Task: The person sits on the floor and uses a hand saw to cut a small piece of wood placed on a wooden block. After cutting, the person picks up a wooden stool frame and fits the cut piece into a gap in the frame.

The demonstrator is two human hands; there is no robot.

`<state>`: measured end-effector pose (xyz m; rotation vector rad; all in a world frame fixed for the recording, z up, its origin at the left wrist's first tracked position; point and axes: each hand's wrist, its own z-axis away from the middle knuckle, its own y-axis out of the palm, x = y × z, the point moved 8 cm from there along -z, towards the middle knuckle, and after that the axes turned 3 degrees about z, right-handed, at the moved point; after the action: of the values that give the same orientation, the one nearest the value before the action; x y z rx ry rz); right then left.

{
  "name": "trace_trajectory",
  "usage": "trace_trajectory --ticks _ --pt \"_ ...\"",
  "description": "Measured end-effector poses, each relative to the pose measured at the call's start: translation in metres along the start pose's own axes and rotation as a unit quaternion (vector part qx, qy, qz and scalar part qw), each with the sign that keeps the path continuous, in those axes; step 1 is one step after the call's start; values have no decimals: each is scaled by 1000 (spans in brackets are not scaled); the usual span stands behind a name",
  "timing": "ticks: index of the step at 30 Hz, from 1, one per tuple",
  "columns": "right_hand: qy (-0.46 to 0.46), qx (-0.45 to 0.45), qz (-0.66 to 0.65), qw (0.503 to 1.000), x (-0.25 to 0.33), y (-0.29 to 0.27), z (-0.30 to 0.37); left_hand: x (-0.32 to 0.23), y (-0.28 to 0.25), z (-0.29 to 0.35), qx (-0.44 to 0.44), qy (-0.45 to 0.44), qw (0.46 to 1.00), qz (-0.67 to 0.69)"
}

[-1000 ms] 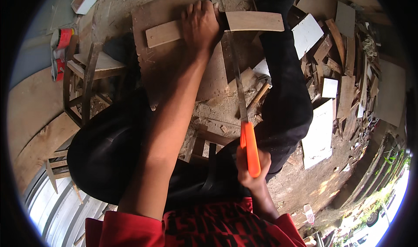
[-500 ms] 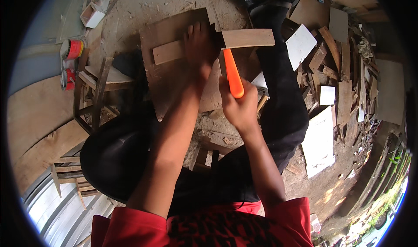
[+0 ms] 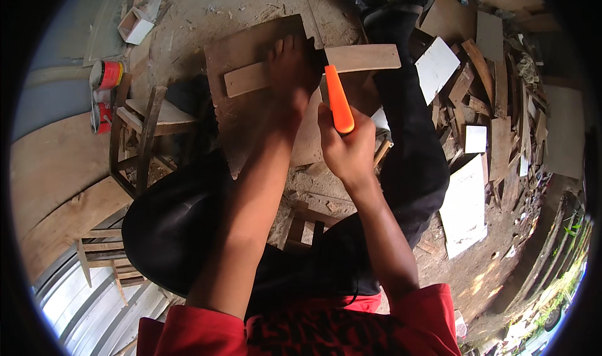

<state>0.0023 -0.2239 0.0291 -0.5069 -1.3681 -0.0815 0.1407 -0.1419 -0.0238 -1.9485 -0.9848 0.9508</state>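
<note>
The wooden strip [image 3: 248, 80] lies in front of you on a larger brown board [image 3: 246, 127], its long axis running crosswise to your body, with the right end slanting a little farther away than the left and reaching past the board's edge toward your black-trousered right leg [image 3: 411, 143]. Your left hand [image 3: 291, 70] rests over the middle of the strip, fingers pointing away from you and close together; it sits in shadow, so you cannot tell whether they curl beneath the wood. Your right hand [image 3: 351, 149] is wrapped around the orange handle of the saw [image 3: 339, 102], which points away from you, tipped slightly left, roughly square to the strip and just beside its near edge; the blade is too hidden to make out. Around the board is dusty, chip-strewn ground [image 3: 251, 5]. To your right are a white panel [image 3: 464, 215] and a heap of wood scraps [image 3: 498, 139]; to your left, a wooden stool-like frame [image 3: 147, 130] stands near red containers [image 3: 105, 105], with a small open white box [image 3: 136, 26] beyond. Ribbed metal sheeting [image 3: 103, 321] shows at the lower left, and bright greenery [image 3: 567, 281] at the lower right.
</note>
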Motion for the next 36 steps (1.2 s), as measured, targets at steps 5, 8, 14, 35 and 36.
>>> trace_trajectory --ticks 5,8,14,35,36 --pt "15 39 -7 999 -20 -16 81 7 -11 2 -55 25 998 -5" --pt "-12 59 76 995 -15 -48 156 12 3 -2 -38 -1 999 -14" --pt "34 5 -48 998 -20 -36 88 2 -4 2 -32 6 999 25" --pt "20 3 -22 1000 -12 -10 23 2 -12 -4 -42 1 999 10" --pt "1 -9 -11 1000 -6 -3 -2 1 -7 -9 -24 -8 1000 19"
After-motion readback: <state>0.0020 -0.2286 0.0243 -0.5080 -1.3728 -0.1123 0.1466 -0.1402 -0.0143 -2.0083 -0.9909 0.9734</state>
